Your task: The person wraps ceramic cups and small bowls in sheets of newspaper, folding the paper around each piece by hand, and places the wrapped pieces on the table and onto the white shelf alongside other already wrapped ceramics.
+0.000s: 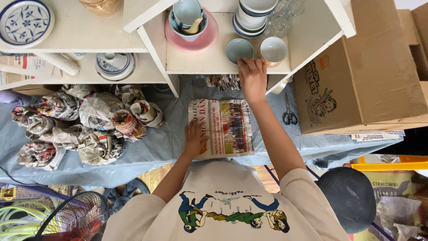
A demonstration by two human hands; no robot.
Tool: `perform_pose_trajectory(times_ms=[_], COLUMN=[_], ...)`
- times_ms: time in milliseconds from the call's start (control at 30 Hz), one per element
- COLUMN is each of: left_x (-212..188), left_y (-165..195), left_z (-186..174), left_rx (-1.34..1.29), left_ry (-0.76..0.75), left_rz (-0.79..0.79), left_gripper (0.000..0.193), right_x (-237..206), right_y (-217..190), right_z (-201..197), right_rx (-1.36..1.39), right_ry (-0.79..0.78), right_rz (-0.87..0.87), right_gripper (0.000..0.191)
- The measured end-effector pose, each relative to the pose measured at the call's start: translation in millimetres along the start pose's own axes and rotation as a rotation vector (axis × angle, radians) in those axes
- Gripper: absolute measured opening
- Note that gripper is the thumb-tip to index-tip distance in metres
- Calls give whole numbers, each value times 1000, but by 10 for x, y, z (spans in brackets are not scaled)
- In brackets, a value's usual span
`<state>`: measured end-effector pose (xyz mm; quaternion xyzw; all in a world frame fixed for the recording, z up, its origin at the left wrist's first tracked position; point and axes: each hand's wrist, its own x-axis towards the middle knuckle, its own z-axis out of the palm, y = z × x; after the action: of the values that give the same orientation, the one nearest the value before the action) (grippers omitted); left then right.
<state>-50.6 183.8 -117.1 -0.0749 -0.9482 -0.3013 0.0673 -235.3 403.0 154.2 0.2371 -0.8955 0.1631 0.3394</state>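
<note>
We see the worktop (156, 147) w/ blue cover. Left hand (194, 137) flat, open on the newspaper sheet (225, 127). Right hand (251, 79), beyond the sheet, fingers curled at small bowl (239, 49) on white shelf (209, 62).

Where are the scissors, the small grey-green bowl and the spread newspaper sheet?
scissors (290, 115), head view, on the pivot above the handles.
grey-green bowl (238, 49), head view, on its inside.
newspaper sheet (227, 127), head view, on its middle.

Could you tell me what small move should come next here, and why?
Probably lift the small teal bowl down onto the newspaper sheet: the right hand already reaches it on the shelf edge, and the left hand pins the flat sheet.
</note>
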Motion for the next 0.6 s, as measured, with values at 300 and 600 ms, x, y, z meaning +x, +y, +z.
perform_pose_trajectory(times_ms=[300,600], left_x=[-257,-264], left_y=[-168,-372], left_z=[-26,-143], left_rx=[-259,-513], left_ry=[158,-119], left_rz=[-368,-612], left_gripper=[86,47], right_x=[-1046,-2463], right_y=[-109,-361], right_z=[86,1084], right_rx=[497,622], right_ry=[37,-524], right_rz=[-129,118], right_gripper=[18,19])
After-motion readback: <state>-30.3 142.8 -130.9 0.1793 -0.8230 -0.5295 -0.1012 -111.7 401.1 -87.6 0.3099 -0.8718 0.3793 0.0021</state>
